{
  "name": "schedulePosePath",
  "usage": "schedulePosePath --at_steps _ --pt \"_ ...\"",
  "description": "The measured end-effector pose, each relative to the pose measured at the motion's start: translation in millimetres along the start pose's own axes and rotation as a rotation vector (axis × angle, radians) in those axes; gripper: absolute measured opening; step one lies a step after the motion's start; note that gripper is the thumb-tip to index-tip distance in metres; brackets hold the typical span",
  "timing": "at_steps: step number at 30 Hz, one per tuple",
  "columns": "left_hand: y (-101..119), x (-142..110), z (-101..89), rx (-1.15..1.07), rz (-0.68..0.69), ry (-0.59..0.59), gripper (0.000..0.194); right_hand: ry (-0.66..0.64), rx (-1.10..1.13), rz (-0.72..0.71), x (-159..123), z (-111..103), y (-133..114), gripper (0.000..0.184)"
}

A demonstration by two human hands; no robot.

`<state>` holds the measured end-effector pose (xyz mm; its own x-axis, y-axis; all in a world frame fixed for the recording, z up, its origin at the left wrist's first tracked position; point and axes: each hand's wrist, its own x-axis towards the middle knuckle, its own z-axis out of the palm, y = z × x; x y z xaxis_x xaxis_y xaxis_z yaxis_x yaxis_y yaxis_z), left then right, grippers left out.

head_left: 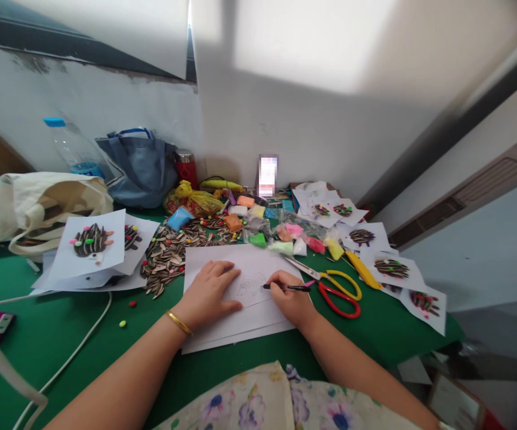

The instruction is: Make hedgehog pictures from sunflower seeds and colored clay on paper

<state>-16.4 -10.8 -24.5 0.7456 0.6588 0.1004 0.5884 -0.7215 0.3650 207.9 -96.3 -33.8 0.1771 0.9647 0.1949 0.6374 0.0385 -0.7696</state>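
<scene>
My left hand (pixel 212 291) lies flat on a sheet of white paper (pixel 205 334), fingers spread. In my right hand (pixel 291 297) a black pen (pixel 297 288) is gripped, its tip over the right side of a line drawing (pixel 250 284) on the sheet. The drawing looks like a small animal outline with a patterned back. Another sheet shows beneath the top one. Just right of the pen lie scissors (pixel 325 276) with one yellow and one red handle, blades resting by the paper's edge. Beyond the paper, a heap of striped sunflower seeds (pixel 164 263) spreads to the left.
Bags of coloured clay (pixel 280 246) lie behind the paper. Finished seed pictures sit at left (pixel 92 251) and right (pixel 397 272). A yellow utility knife (pixel 363 270) lies right of the scissors. Tote bag (pixel 137 167), bottle (pixel 74 152), red flask (pixel 187 170) and phone (pixel 267 175) stand behind.
</scene>
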Motion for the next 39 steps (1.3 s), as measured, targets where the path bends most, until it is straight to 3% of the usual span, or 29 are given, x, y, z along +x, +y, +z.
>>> schedulePosePath --at_steps 30,39 --pt "-4.7 -0.8 4.1 0.019 0.004 0.001 0.075 0.082 -0.010 0.013 3.1 0.9 10.1 0.016" --pt "-4.7 -0.9 4.2 -0.002 0.010 0.022 0.073 0.054 -0.008 0.029 3.4 1.2 9.2 0.015"
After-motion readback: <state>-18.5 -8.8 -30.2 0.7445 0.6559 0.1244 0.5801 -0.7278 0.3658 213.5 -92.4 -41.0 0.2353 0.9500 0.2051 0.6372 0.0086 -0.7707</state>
